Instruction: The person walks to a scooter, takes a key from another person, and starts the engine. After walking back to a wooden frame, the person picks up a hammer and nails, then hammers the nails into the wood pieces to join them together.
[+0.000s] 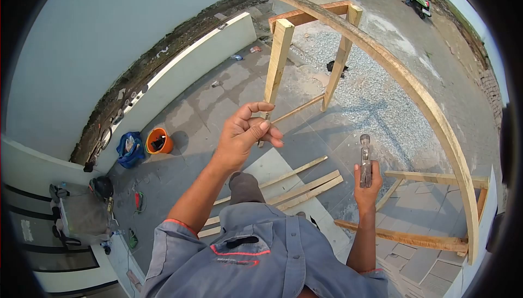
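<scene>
My left hand (248,130) is raised in front of my chest, thumb and fingers pinched on a small thin nail (267,116). Just behind it stands the near leg of a wooden trestle (279,53). My right hand (368,186) is wrapped round a hammer (365,159), whose metal head points up and away from me. A long wooden beam (392,64) rests across the trestle and curves in this wide view towards the lower right. It passes beyond both hands, and neither touches it.
Several wood strips (305,189) lie on a pale board by my feet. Left are an orange bucket (159,141), a blue bag (131,150) and a low white wall (180,69). A second wooden frame (425,238) stands right; gravel (370,80) lies beyond. A person sits on a scooter (418,1).
</scene>
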